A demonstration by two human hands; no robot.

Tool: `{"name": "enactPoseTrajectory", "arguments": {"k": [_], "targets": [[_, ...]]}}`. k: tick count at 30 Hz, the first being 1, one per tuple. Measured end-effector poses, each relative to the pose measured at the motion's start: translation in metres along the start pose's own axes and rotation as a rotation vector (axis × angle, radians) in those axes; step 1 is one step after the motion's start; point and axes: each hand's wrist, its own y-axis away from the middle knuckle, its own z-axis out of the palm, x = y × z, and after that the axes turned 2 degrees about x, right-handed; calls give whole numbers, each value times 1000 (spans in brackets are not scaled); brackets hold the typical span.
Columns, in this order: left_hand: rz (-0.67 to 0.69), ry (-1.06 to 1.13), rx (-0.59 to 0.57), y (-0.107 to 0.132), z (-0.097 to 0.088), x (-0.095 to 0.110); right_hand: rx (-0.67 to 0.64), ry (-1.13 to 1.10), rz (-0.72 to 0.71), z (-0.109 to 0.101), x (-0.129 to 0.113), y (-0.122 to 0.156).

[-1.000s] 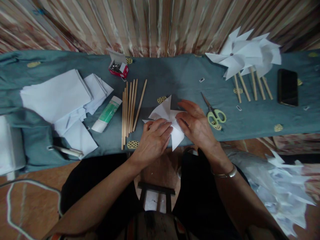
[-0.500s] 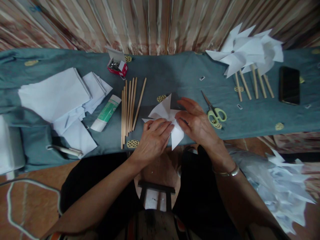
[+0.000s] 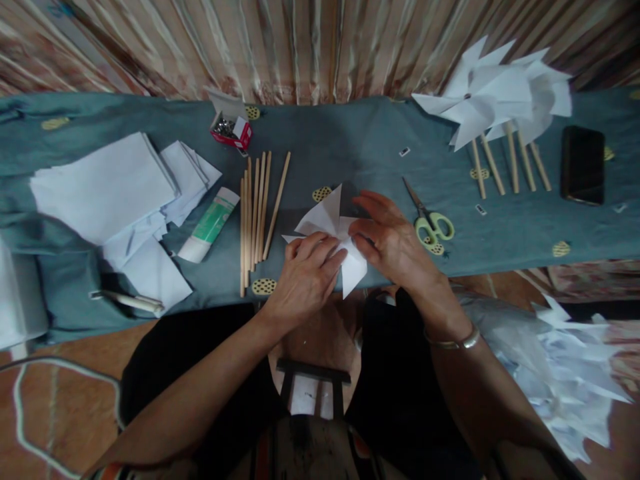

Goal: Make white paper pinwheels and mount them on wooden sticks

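A white paper pinwheel (image 3: 354,265) with folded blades lies at the table's front edge, between my hands. My left hand (image 3: 306,279) is closed on it, fingers pressed over the left and middle part. From the right, my right hand (image 3: 395,243) grips a blade with thumb and forefinger, its other fingers raised and curved. The pinwheel's centre is partly hidden by my fingers. Left of it lie several wooden sticks (image 3: 257,207); to the right are scissors (image 3: 431,223) with pale green handles.
Left are stacked white paper sheets (image 3: 105,187), a green-and-white glue tube (image 3: 209,225) and an open red box (image 3: 231,130) of small metal pieces. Finished pinwheels (image 3: 493,93) on sticks and a black phone (image 3: 583,165) lie right. More pinwheels (image 3: 570,373) fill a bag below.
The camera view has shifted slightly. Both hands stay on the pinwheel in nearly the same pose; nothing else has visibly moved.
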Motion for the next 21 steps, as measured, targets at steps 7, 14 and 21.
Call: {"name": "enactPoseTrajectory", "arguments": {"k": [7, 14, 21], "targets": [[-10, 6, 17, 1, 0, -1, 1, 10, -1, 0, 1, 0], [-5, -4, -5, 0, 0, 0, 11, 19, -10, 1, 0, 0], [5, -5, -31, 1, 1, -1, -10, 45, -12, 0, -1, -1]]}}
